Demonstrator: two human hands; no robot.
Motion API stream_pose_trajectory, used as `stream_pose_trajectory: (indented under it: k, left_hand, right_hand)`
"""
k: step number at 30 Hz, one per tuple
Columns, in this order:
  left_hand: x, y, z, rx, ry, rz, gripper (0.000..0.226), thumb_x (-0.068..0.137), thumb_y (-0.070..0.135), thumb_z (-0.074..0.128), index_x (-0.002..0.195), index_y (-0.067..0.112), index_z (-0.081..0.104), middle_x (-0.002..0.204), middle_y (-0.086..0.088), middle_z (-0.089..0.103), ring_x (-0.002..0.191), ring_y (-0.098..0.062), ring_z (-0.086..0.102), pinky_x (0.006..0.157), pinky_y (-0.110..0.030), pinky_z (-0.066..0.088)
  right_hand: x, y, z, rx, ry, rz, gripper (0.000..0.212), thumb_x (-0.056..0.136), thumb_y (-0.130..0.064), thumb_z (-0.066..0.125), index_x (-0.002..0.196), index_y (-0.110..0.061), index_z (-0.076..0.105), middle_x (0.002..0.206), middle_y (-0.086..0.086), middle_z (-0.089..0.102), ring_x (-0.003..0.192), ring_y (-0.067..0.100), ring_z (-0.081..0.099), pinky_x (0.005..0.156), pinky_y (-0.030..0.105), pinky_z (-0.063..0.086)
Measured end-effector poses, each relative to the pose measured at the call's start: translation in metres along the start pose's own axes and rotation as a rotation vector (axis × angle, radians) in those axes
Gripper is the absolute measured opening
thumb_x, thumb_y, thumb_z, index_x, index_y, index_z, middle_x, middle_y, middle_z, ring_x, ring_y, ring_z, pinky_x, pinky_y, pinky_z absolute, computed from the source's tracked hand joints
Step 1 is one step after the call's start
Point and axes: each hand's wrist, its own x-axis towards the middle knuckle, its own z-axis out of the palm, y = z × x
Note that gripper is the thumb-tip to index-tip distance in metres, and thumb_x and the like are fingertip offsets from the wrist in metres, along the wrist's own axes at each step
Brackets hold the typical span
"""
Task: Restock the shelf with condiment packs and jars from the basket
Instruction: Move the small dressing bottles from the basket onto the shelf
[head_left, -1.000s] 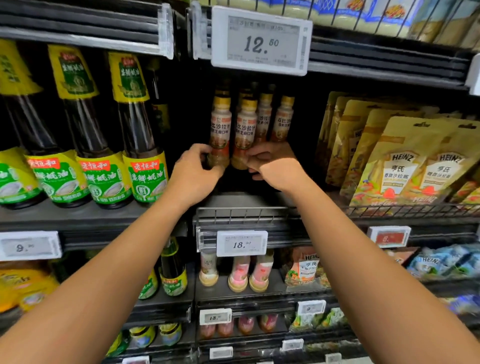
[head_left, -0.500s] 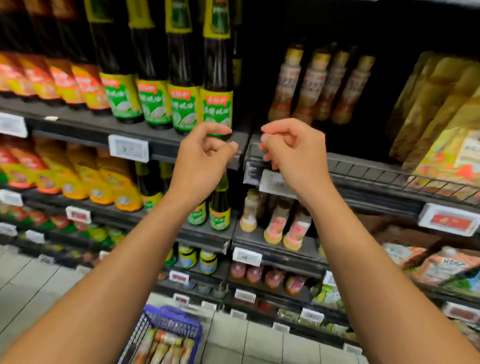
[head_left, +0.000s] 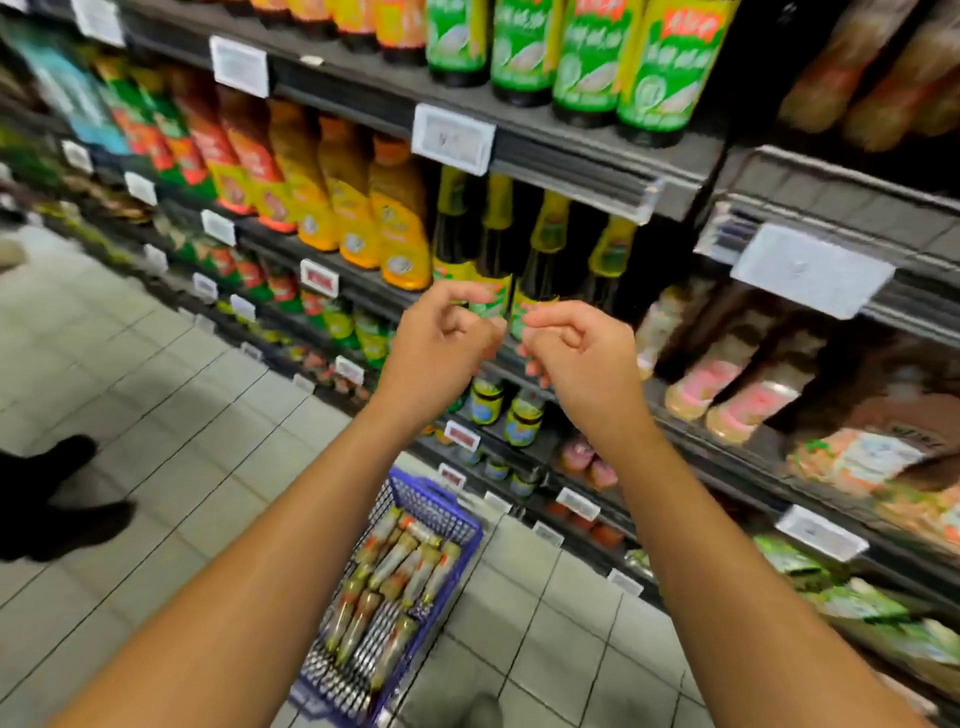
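- Both hands are up in mid-air in front of the shelf (head_left: 561, 161), well above the basket. Left hand (head_left: 441, 345) & right hand (head_left: 579, 353) each have fingers loosely curled, thumb near forefinger, nothing held.
- Stock left to place: slim bottles (head_left: 395, 566) heaped on their sides in the basket (head_left: 434, 499), on the floor below our arms, near the bottom shelf.
- Risk: the bottles lie crossed over each other. We judge that pulling one from underneath could roll or knock the rest. Glass or plastic, we can't tell.
- Risk: the basket sits in the aisle w/ a passer-by's dark shoes (head_left: 57, 499) at left, well apart for now. A kick or trip is poss.
- Risk: price tags (head_left: 452, 137) stick out from the shelf edges, so a forearm reaching down could clip one.
- Materials:
  - basket = blue-purple open-lattice plastic
  - bottles = narrow cylinders, glossy labels
  - shelf = dark metal w/ clear tag strips
  - floor (head_left: 156, 415) = pale smooth tiles, dark grout
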Motion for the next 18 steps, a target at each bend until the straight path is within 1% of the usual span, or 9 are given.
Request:
stream_pose_trajectory:
  k: [1, 3, 4, 5, 7, 8, 10, 14, 18]
  left_hand:
    - [-0.003, -0.011, -0.009, 0.003, 0.016, -0.031, 0.017, 0.091, 0.005, 0.066, 0.099, 0.018, 0.059, 0.058, 0.002, 0.062, 0.065, -0.018, 0.061, 0.062, -0.035, 0.051]
    - [-0.009, -0.033, -0.027, 0.009, 0.04, -0.085, 0.015, 0.09, 0.005, 0.066, 0.101, 0.015, 0.06, 0.064, -0.007, 0.06, 0.068, -0.024, 0.059, 0.063, -0.046, 0.053]
    - [-0.012, -0.044, -0.036, 0.013, 0.05, -0.108, 0.015, 0.09, 0.005, 0.066, 0.103, 0.012, 0.061, 0.067, -0.012, 0.059, 0.069, -0.025, 0.058, 0.065, -0.048, 0.053]
    - [-0.015, -0.056, -0.046, 0.015, 0.058, -0.133, 0.016, 0.091, 0.005, 0.066, 0.105, 0.01, 0.061, 0.069, -0.014, 0.058, 0.069, -0.026, 0.058, 0.064, -0.046, 0.053]
    - [-0.019, -0.081, -0.065, 0.015, 0.073, -0.186, 0.016, 0.091, 0.004, 0.065, 0.105, 0.009, 0.06, 0.07, -0.016, 0.059, 0.068, -0.024, 0.059, 0.058, -0.033, 0.052]
    - [-0.022, -0.093, -0.075, 0.014, 0.078, -0.213, 0.015, 0.091, 0.003, 0.065, 0.104, 0.01, 0.06, 0.072, -0.018, 0.06, 0.065, -0.021, 0.06, 0.055, -0.025, 0.05]
    - [-0.026, -0.119, -0.095, 0.009, 0.08, -0.28, 0.016, 0.091, 0.003, 0.064, 0.098, 0.016, 0.061, 0.076, -0.021, 0.061, 0.062, -0.016, 0.061, 0.054, -0.019, 0.048]
    - [-0.04, -0.177, -0.133, 0.015, 0.056, -0.436, 0.017, 0.089, 0.012, 0.065, 0.097, 0.027, 0.063, 0.075, -0.009, 0.067, 0.068, -0.016, 0.066, 0.059, -0.027, 0.05]
    - [-0.061, -0.235, -0.157, 0.002, 0.057, -0.575, 0.02, 0.077, 0.025, 0.066, 0.096, 0.03, 0.065, 0.075, -0.008, 0.07, 0.067, -0.017, 0.065, 0.061, -0.032, 0.052]
  right_hand:
    - [-0.002, 0.009, 0.01, -0.007, -0.021, 0.015, 0.024, 0.088, 0.002, 0.065, 0.08, -0.021, 0.066, 0.067, 0.007, 0.068, 0.053, 0.004, 0.06, 0.05, 0.015, 0.046]
    - [-0.006, 0.028, 0.032, -0.019, -0.068, 0.058, 0.022, 0.089, -0.001, 0.065, 0.082, -0.021, 0.067, 0.068, 0.011, 0.068, 0.055, 0.008, 0.06, 0.051, 0.019, 0.047]
    - [-0.008, 0.037, 0.042, -0.026, -0.083, 0.083, 0.021, 0.089, -0.003, 0.065, 0.082, -0.022, 0.068, 0.069, 0.012, 0.068, 0.056, 0.009, 0.061, 0.051, 0.02, 0.048]
    - [-0.01, 0.047, 0.053, -0.037, -0.094, 0.106, 0.02, 0.09, -0.004, 0.066, 0.082, -0.023, 0.068, 0.069, 0.01, 0.068, 0.056, 0.008, 0.062, 0.052, 0.02, 0.048]
    - [-0.015, 0.066, 0.077, -0.062, -0.112, 0.136, 0.021, 0.09, -0.004, 0.066, 0.082, -0.024, 0.067, 0.068, 0.002, 0.068, 0.055, 0.002, 0.062, 0.05, 0.015, 0.047]
    - [-0.018, 0.076, 0.088, -0.066, -0.117, 0.155, 0.023, 0.089, -0.003, 0.066, 0.081, -0.024, 0.067, 0.067, -0.002, 0.069, 0.054, 0.001, 0.062, 0.049, 0.014, 0.047]
    - [-0.024, 0.096, 0.11, -0.061, -0.121, 0.221, 0.022, 0.089, -0.003, 0.066, 0.08, -0.023, 0.067, 0.063, -0.006, 0.069, 0.053, 0.002, 0.062, 0.049, 0.014, 0.046]
    - [-0.041, 0.138, 0.147, -0.06, -0.125, 0.356, 0.019, 0.089, -0.001, 0.062, 0.082, -0.016, 0.069, 0.066, 0.0, 0.069, 0.053, 0.005, 0.061, 0.053, 0.017, 0.048]
    - [-0.062, 0.187, 0.177, -0.108, -0.141, 0.46, 0.02, 0.092, -0.002, 0.063, 0.082, -0.019, 0.068, 0.07, 0.006, 0.067, 0.053, 0.006, 0.058, 0.054, 0.019, 0.047]
